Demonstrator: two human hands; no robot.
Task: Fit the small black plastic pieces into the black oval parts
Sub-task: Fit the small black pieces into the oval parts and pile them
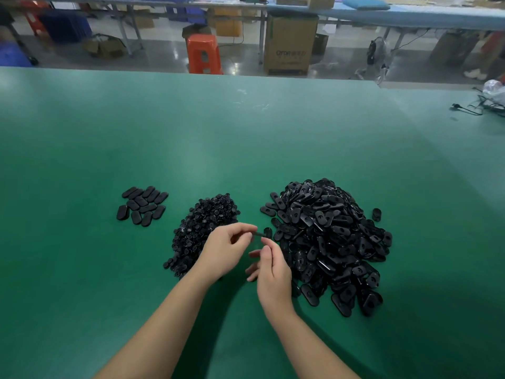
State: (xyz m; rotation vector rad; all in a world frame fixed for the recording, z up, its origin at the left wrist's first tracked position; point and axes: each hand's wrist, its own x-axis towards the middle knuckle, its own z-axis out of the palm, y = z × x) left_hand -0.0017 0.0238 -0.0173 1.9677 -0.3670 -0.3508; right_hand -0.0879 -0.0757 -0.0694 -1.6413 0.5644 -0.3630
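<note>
Head view, single entry.

Green table (246,138): work surface; three stocks laid out in a row across the near half, probably so that each hand has its own supply close by.

Pile of small black plastic pieces (202,231): at about 10 o'clock from the hands, just beside the left hand, its near edge partly hidden by the wrist.

Heap of black oval parts (330,242): the largest stock, at 2 to 3 o'clock from the hands, touching the right hand's far side in the picture. Many lie hollow side up, showing the slot that presumably takes a small piece.

Group of ovals lying smooth side up (143,205): at 10 to 11 o'clock, well apart from both piles; likely the finished ones, set aside to keep them from mixing with raw stock.

Left hand (228,248): fingers curled, thumb and forefinger pinching a dark oval part (259,234) edge-on, held up off the table between the two piles.

Right hand (269,269): fingers curled inward toward that part, fingertips just beside it. Whether it holds a small piece cannot be told; nothing is visible between the fingers.

Judgement: fitting step in hand, above the table for a free line of push. Task early; heap far outweighs the set-aside group.
</note>
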